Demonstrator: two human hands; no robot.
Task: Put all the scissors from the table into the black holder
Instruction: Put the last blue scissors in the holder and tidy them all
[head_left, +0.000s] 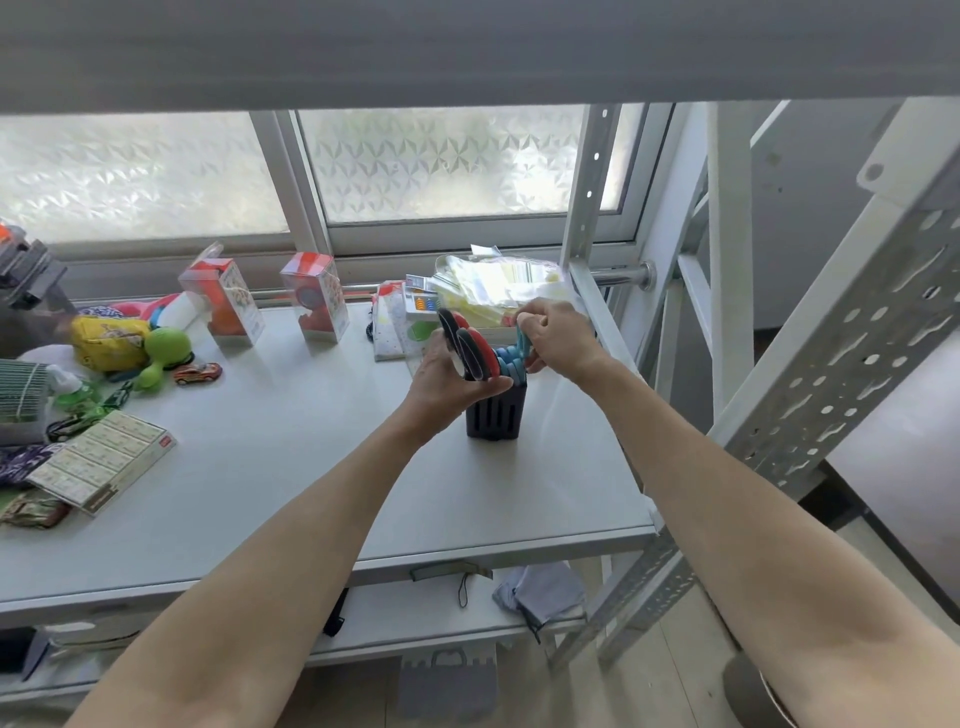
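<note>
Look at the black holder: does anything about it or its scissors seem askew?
The holder stands upright. The red scissors lean left in the left hand, not seated like the blue scissors under the right hand.

Scissor blades (492, 382) hidden inside holder (493, 415)

Nothing legible turned up anywhere. The flat printed box (101, 460) near the left of the tabletop (291, 447) carried rows of small print, all too blurred to read. The two clear-fronted packages (314, 304) at the far side showed graphics only, and the yellow bag (109, 340) on the left had markings too smeared to make out.
</note>
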